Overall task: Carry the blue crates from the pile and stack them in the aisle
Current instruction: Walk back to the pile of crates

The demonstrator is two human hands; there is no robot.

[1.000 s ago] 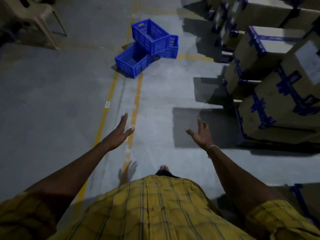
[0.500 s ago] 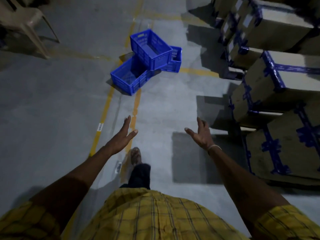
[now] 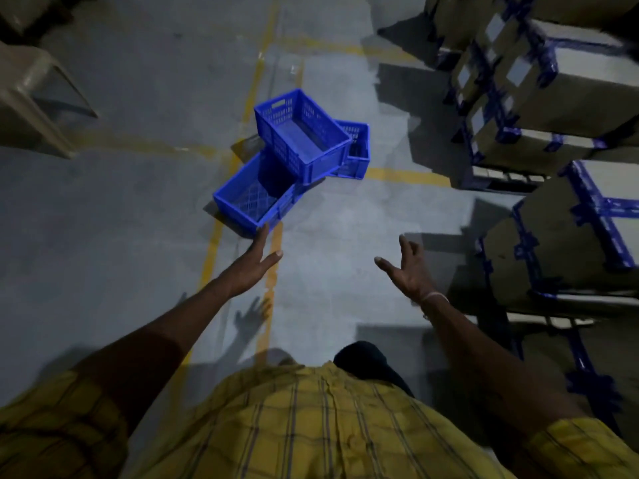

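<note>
Nearest to us, at six o'clock, a yellow plaid shirt filled the foot of the frame, with one dark trouser leg showing ahead of it at about five o'clock. From there both our bare arms reached forward over the grey concrete floor.

Our left hand, near the centre of the view, was held flat with fingers straight and together and thumb spread, gripping nothing. Its fingertips appeared to overlap the near corner of the first crate, though we judged it was in the air short of it, since its shadow lay on the floor nearer to us. Our right hand, at about three o'clock from the left hand and well apart from it, was spread wide and empty, palm turned inward. We judged the two palms faced each other at that spacing so as to take a crate by its two ends.

Beyond, at twelve o'clock, lay the pile of blue perforated plastic crates. The nearest low blue crate sat across a painted yellow floor line; a top blue crate rested tilted on it and on a third blue crate behind, which was partly hidden.

At two o'clock, brown cardboard cartons strapped with blue tape walled the aisle. At ten o'clock stood a beige plastic chair.
</note>
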